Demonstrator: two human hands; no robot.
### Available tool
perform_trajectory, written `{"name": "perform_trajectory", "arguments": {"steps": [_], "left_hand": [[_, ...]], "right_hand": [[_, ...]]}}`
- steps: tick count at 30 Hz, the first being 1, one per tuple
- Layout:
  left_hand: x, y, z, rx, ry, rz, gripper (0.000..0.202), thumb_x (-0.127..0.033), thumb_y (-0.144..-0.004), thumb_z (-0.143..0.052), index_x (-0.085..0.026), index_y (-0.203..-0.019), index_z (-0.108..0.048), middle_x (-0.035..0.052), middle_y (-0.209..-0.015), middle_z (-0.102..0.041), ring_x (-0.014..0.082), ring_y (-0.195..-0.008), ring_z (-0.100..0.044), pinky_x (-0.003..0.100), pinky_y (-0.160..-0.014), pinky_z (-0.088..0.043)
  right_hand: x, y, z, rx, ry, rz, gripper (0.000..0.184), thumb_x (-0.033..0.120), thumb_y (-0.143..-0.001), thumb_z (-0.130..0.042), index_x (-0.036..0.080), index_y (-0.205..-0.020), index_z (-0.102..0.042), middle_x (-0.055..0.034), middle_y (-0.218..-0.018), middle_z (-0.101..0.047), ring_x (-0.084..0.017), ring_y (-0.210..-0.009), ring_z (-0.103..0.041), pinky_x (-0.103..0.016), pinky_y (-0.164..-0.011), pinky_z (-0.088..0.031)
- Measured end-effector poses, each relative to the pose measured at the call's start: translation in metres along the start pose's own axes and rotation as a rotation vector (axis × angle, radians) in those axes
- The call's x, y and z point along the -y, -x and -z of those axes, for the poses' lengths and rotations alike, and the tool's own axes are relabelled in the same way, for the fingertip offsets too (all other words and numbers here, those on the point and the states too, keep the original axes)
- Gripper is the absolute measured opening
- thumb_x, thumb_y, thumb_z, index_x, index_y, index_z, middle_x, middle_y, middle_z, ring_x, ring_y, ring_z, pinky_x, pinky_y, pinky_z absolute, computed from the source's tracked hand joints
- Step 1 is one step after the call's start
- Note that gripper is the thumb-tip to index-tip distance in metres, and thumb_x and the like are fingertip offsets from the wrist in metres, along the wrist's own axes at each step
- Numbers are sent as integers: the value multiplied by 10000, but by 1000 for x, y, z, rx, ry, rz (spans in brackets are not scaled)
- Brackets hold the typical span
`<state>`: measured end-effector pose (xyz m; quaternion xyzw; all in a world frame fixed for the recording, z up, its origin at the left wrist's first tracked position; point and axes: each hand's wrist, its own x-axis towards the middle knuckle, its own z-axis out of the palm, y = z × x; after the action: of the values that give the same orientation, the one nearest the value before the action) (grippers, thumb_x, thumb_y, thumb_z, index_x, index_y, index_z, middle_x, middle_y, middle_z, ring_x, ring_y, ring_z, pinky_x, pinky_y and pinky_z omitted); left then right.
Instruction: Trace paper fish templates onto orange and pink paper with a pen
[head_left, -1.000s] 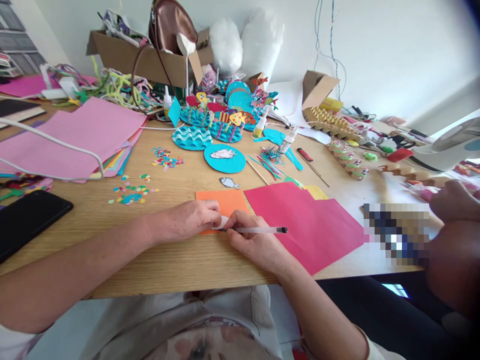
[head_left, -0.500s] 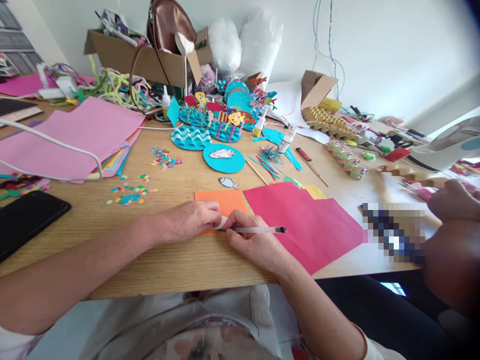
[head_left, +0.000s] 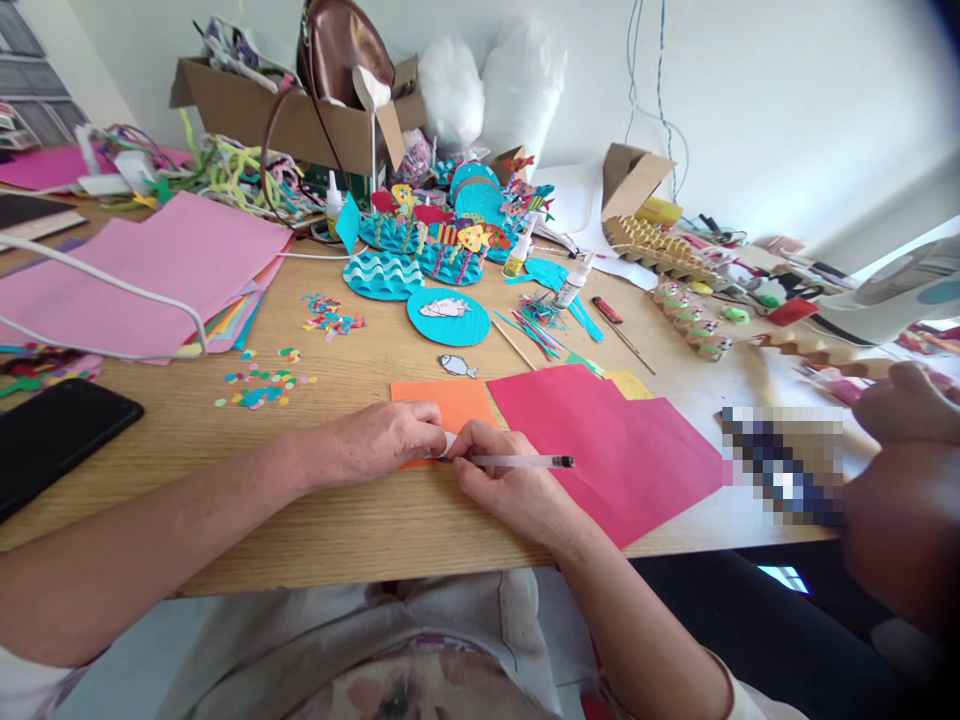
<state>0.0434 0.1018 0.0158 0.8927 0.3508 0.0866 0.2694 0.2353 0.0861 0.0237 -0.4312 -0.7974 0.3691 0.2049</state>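
My left hand (head_left: 382, 438) rests on an orange paper sheet (head_left: 450, 401) near the table's front edge, its fingers pinched on a small white paper piece (head_left: 448, 444). My right hand (head_left: 501, 483) is closed around a clear pen (head_left: 517, 461), whose tip touches that white piece. The pen's dark end points right over a red paper sheet (head_left: 622, 450). A small cut-out paper fish (head_left: 457, 366) lies just beyond the orange sheet.
A black phone (head_left: 52, 440) lies at the left. Pink paper stack (head_left: 150, 275), confetti (head_left: 262, 385), blue wave discs (head_left: 420, 270), glue bottles (head_left: 574, 282) and cardboard boxes (head_left: 300, 115) crowd the back. Another person's hand and arm (head_left: 907, 470) are at the right edge.
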Motion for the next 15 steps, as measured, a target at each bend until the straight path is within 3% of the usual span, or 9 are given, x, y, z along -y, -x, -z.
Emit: {"name": "perform_trajectory", "arguments": {"steps": [15], "left_hand": [[1,-1,-2,-49,-51,-39,271,-216,-928,-354,-194,-857,-614,-3,-853,-508,112,-754,-472,191,-657,-326]], "right_hand": [[-6,-1,2,-60,-14,-7,121,98,-714,-470,181,-700,-558,49,-573,-515,-77,-493,-400,-188,-481,-298]]}}
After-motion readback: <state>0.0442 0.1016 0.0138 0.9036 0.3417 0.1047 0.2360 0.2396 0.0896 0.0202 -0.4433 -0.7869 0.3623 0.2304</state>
